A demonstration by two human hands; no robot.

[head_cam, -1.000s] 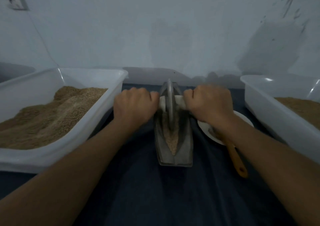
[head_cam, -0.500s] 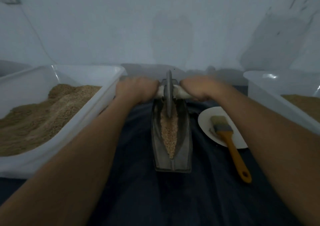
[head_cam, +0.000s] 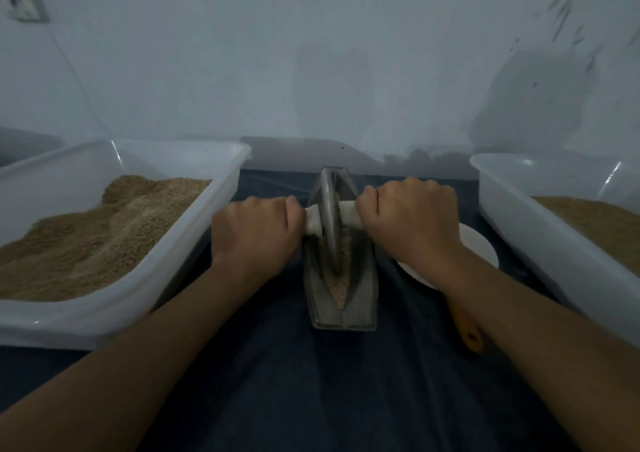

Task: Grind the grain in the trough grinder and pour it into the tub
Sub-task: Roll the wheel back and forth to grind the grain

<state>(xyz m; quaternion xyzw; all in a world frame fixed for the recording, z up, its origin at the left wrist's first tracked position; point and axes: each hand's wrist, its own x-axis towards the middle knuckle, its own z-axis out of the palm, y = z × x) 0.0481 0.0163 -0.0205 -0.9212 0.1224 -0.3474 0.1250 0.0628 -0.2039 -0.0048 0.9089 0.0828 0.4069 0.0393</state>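
At frame centre, the left hand (head_cam: 254, 233) and right hand (head_cam: 412, 223) curl fingers tight round the white axle (head_cam: 348, 211) of the metal, probably heavy, trough grinder (head_cam: 341, 278), its wheel (head_cam: 329, 216) amid loose, spillable grain (head_cam: 337, 287).

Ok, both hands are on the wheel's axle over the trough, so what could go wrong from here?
1. Grain lies heaped toward the near tip of the trough grinder; a hard pull of the wheel toward it may push some onto the cloth.
2. The right hand and its forearm pass over the plate and the brush handle; a wide stroke could knock them.
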